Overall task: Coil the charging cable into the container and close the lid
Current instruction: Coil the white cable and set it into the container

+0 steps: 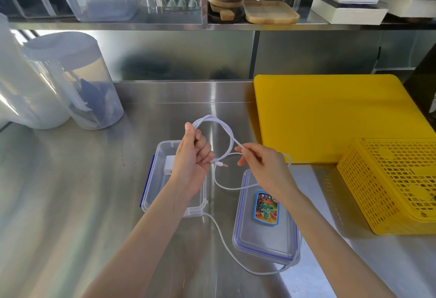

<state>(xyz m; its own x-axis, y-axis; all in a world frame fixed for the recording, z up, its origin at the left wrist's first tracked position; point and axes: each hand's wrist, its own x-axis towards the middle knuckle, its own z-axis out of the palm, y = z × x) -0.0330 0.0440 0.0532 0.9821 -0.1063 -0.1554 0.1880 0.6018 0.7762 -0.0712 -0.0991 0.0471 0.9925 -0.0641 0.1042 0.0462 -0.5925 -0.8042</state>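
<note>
A white charging cable (pixel 225 130) loops in the air between my hands. My left hand (pixel 193 156) grips the gathered loops, with the cable's plug end poking out to its right. My right hand (pixel 262 163) pinches the cable strand between thumb and fingers. The rest of the cable trails down across the steel counter and around the lid. A clear open container (pixel 151 194) with blue clips sits under my left hand and holds a white charger block (pixel 170 164). The clear lid (pixel 264 241) lies flat to the right, with a colourful label on it.
A yellow cutting board (pixel 330 118) lies at the back right, and a yellow perforated basket (pixel 391 184) sits on its near corner. Tall clear plastic canisters (pixel 77 80) stand at the left. A shelf above carries containers, wooden trays and boxes.
</note>
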